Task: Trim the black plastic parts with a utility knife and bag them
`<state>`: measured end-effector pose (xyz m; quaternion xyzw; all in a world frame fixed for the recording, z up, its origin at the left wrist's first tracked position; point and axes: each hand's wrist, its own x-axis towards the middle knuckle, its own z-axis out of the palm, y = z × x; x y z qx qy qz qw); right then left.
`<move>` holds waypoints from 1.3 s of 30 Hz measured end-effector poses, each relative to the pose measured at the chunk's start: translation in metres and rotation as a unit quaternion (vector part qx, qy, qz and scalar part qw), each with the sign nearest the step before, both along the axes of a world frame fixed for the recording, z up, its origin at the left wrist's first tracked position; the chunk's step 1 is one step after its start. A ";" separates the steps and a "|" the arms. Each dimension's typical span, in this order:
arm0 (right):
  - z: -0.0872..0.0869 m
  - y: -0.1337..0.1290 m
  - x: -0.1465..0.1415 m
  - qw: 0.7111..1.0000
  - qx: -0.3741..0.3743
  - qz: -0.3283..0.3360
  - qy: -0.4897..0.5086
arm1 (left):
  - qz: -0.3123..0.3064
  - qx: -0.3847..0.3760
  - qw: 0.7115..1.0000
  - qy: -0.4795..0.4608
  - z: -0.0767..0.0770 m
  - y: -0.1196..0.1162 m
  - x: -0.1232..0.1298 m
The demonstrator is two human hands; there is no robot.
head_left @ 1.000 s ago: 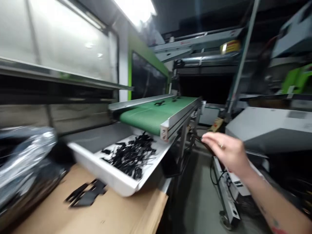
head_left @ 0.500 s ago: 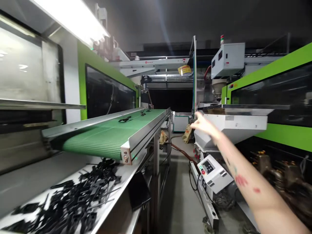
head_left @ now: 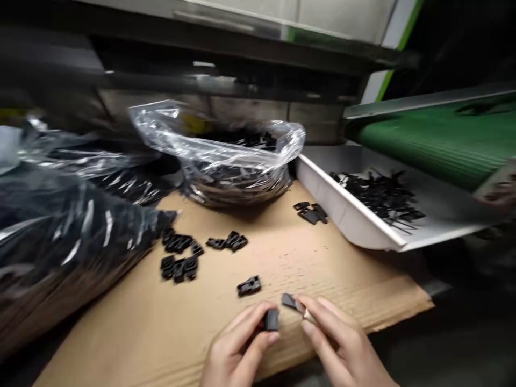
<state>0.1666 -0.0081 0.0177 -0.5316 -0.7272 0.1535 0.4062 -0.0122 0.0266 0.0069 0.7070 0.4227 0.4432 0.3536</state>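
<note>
Nearest to me, at the front edge of the desk [head_left: 157, 336], I have the left hand [head_left: 236, 349] with its fingers closed on a small black block [head_left: 271, 319], thumb below and forefinger above, the block's flat end turned toward the other hand. Just beside it, the right hand [head_left: 342, 344] has its fingers pinched on a dark sliver [head_left: 288, 300] that points at the block; the two are near but apart. A shiny bit [head_left: 308, 316] shows between the right fingertips, and I cannot tell whether it joins the sliver. A little past the hands I see a black pair [head_left: 249, 286] lying close together on the tan surface. Farther out on the left sits a cluster [head_left: 179, 260] in loose rows, with a trio [head_left: 227, 242] to its right. Along the left side a dark full bag [head_left: 72, 231] slumps against the desk. Beyond the trio, flat pieces [head_left: 311, 213] lie near the white tray [head_left: 346, 215], which holds a heap [head_left: 382, 196] of thin black parts. At the back stands an open clear bag [head_left: 237, 166] with dark contents, and over the tray's far side hangs the green belt [head_left: 439, 142].
</note>
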 end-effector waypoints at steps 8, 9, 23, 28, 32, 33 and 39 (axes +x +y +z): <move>-0.003 -0.006 -0.003 0.997 -0.021 0.041 -0.067 | -0.022 -0.081 0.996 -0.005 0.016 0.002 0.007; -0.003 -0.005 -0.004 0.997 -0.030 0.042 -0.064 | -0.024 -0.083 0.996 -0.001 0.016 0.001 0.007; 0.003 -0.004 0.007 0.997 -0.074 0.025 0.020 | -0.037 -0.039 0.997 0.057 0.011 -0.001 0.001; 0.001 0.000 -0.010 0.994 -0.084 0.026 0.057 | -0.054 -0.019 0.997 0.058 0.011 0.000 0.002; -0.004 0.004 -0.012 0.994 -0.100 0.027 0.018 | -0.049 -0.010 0.997 0.061 0.011 -0.001 0.002; -0.004 0.004 -0.012 0.995 -0.099 0.027 0.019 | -0.048 -0.010 0.997 0.058 0.010 -0.001 0.002; 0.002 -0.001 -0.010 0.985 -0.129 0.102 0.048 | -0.043 -0.028 0.998 0.039 0.004 -0.002 0.002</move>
